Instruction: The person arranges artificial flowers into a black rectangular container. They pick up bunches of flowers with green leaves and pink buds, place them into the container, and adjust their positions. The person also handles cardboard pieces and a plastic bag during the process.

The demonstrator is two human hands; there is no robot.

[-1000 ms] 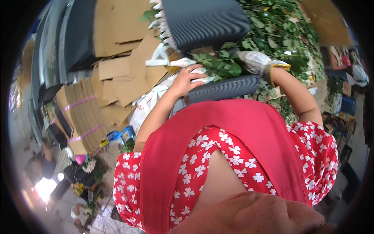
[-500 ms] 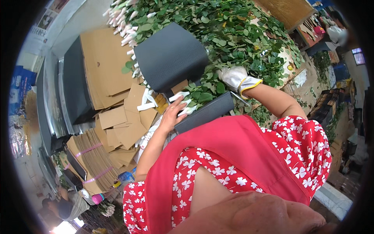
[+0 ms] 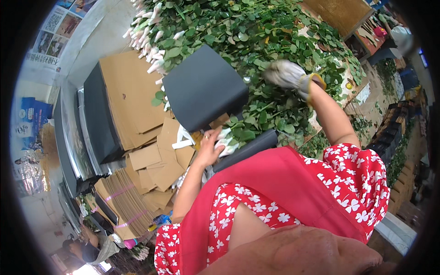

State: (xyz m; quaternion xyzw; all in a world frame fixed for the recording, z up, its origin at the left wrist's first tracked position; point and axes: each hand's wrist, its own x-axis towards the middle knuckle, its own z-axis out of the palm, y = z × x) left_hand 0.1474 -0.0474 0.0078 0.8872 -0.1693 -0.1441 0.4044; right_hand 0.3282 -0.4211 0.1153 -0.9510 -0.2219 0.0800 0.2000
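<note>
Head view shows a work surface heaped with leafy green stems point(image 3: 256, 36), their pale sleeved tips point(image 3: 145, 41) crowding together toward the upper left. On the near left edge of that heap lies a smooth, dark grey upper panel point(image 3: 204, 87), and nearer the person's red apron point(image 3: 256, 176) sits a narrow, dark grey lower panel point(image 3: 247, 150); whether the two are one folded piece cannot be told. Between them rests a small bunch of leafy stems point(image 3: 247, 134) with white tips pointing left. Further left stand large brown cardboard sheets point(image 3: 130, 94), with loose cardboard pieces point(image 3: 158, 172) below them and a cardboard stack point(image 3: 123, 199) tied with pink bands. Printed sheets point(image 3: 57, 34) hang on the pale wall at upper left, and a co-worker point(image 3: 87, 250) shows at lower left, beyond the stack. The bare left hand point(image 3: 211, 147), a ring on one finger, has its fingers partly bent and laid against the bunch's white tips; how firmly it grips is unclear. The right hand point(image 3: 288, 75), in a whitish glove with a yellow cuff, is over the heap, its fingers blurred, so neither its opening nor any hold can be told.
</note>
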